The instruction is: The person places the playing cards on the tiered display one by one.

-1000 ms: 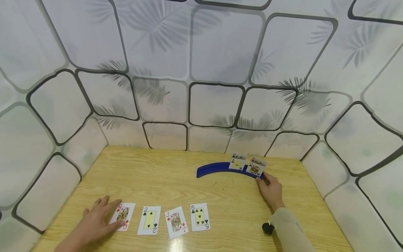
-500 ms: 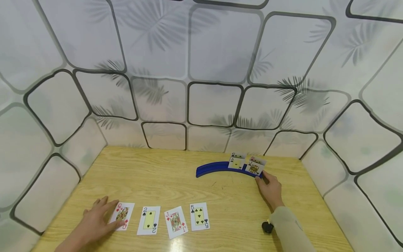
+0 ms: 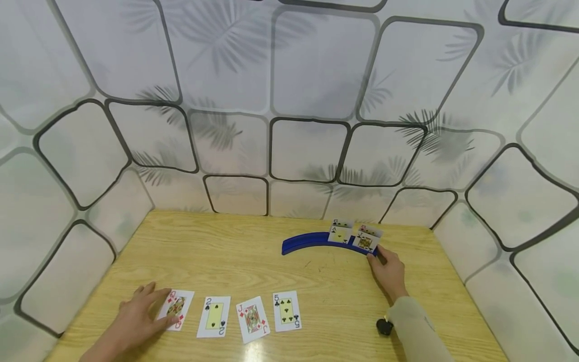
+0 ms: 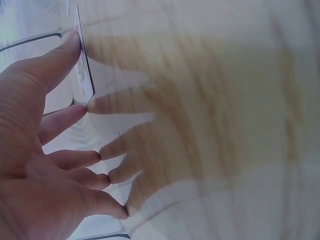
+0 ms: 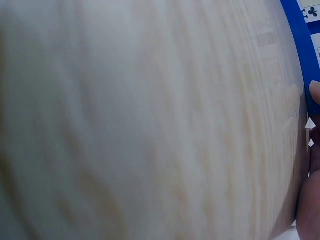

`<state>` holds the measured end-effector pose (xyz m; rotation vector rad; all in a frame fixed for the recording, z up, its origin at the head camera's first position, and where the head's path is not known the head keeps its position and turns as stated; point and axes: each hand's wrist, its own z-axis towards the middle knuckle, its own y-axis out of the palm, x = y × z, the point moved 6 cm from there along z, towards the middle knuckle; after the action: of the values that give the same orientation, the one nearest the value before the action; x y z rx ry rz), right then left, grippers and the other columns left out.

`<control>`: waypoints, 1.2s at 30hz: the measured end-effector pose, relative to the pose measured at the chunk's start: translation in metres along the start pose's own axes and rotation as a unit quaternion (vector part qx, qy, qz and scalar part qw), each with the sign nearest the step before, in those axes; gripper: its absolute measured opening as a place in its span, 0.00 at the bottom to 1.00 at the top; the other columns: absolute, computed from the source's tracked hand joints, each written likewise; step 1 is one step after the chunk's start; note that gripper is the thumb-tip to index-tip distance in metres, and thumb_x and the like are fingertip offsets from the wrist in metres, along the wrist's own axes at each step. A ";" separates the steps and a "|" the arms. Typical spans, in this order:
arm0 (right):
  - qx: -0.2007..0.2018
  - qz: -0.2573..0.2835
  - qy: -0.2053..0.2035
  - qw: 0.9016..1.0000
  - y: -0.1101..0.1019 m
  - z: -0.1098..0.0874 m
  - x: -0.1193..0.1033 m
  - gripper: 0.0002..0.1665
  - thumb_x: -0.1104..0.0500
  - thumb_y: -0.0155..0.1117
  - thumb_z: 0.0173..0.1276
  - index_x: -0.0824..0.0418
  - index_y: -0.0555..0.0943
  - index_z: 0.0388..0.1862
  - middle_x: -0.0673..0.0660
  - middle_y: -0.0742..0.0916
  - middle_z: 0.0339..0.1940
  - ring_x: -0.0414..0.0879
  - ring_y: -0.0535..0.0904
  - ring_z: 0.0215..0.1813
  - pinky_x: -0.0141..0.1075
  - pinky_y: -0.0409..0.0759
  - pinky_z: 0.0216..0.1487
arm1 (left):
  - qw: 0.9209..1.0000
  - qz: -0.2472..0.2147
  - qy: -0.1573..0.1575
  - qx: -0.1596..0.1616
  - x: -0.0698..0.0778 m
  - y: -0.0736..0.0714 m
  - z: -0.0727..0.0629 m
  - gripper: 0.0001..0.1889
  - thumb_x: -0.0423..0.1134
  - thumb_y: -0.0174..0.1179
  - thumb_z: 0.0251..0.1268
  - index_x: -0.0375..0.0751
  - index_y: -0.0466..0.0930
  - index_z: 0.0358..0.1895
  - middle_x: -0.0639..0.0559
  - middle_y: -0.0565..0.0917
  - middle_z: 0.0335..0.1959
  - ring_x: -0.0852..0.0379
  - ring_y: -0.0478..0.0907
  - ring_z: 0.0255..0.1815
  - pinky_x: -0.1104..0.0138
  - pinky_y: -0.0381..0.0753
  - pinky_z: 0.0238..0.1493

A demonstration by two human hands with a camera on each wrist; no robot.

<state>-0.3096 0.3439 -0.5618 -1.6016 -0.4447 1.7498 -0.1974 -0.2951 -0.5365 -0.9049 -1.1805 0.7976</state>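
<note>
In the head view, my left hand (image 3: 140,314) is at the near left, with its thumb and index finger holding a queen of diamonds playing card (image 3: 176,307) across opposite corners. The left wrist view shows that card (image 4: 86,67) nearly edge-on between them, the other fingertips touching the table. At the far right, my right hand (image 3: 390,271) pinches the end of a blue curved card holder (image 3: 305,242). Standing in it are an ace of clubs (image 3: 340,235) and a black jack (image 3: 365,243), each with another card behind. Only part of this hand (image 5: 312,195) shows in the right wrist view.
Face up in a row beside the queen lie a two of spades (image 3: 214,317), a jack of diamonds (image 3: 253,319) and a five of clubs (image 3: 287,311). A small black object (image 3: 385,327) is by the right sleeve. Patterned walls enclose the wooden table (image 3: 217,251).
The queen of diamonds has turned very slightly under the left fingers. Both hands, the card holder and the other cards stay practically where they were.
</note>
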 end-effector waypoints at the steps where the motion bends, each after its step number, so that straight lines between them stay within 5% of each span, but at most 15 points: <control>1: -0.001 0.001 0.001 1.000 0.000 0.000 0.000 0.36 0.51 0.62 0.80 0.69 0.69 0.78 0.75 0.75 0.75 0.71 0.68 0.78 0.63 0.64 0.80 | 1.000 -0.001 0.000 0.000 0.000 0.000 0.000 0.39 0.55 0.81 0.52 0.33 0.82 0.62 0.09 0.69 0.65 0.04 0.63 0.64 0.12 0.63 0.49; 36: 0.002 -0.002 -0.001 1.000 -0.002 -0.002 -0.005 0.35 0.52 0.62 0.80 0.69 0.69 0.78 0.75 0.76 0.74 0.71 0.69 0.77 0.63 0.65 0.79 | 0.999 -0.004 -0.021 -0.023 0.005 0.001 0.003 0.39 0.51 0.79 0.57 0.29 0.76 0.66 0.07 0.64 0.67 0.02 0.58 0.66 0.09 0.58 0.46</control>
<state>-0.3070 0.3412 -0.5572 -1.5941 -0.4453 1.7480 -0.1991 -0.2901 -0.5349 -0.9243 -1.2436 0.7892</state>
